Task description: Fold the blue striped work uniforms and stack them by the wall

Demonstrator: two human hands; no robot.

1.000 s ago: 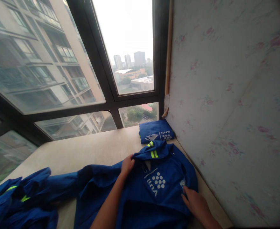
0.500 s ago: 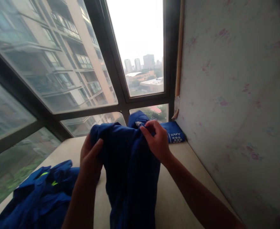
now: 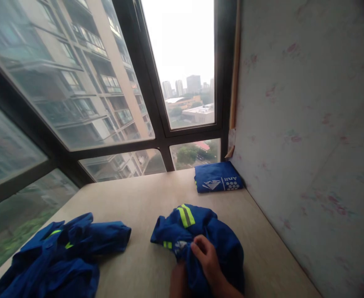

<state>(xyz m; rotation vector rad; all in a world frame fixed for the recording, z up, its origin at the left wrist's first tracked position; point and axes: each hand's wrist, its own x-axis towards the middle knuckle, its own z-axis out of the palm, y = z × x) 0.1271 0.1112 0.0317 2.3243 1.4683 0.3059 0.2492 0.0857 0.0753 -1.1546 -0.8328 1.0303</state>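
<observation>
A blue garment [image 3: 222, 236] with yellow-green and grey reflective strips lies bunched on the pale surface at lower centre. My right hand [image 3: 208, 258] pinches its cloth between thumb and fingers, beside a white print. Low in the picture, my left hand [image 3: 178, 279] is a dark blur against the same garment, its fingers hidden. To the left lies a second crumpled blue garment [image 3: 54, 256], one sleeve stretched to the right. A folded blue garment [image 3: 217, 177] with white lettering rests at the back right, touched by neither hand.
The pale wooden surface [image 3: 138, 194] reaches back to dark-framed windows [image 3: 116, 145]. A wall [image 3: 293, 136] with faded flower paper rises along the right edge. Tall buildings and trees show outside.
Both hands have come down toward me with the garment, which hung raised and now lies bunched on the surface. My left hand has left its upper left edge. The folded garment is now fully visible.
</observation>
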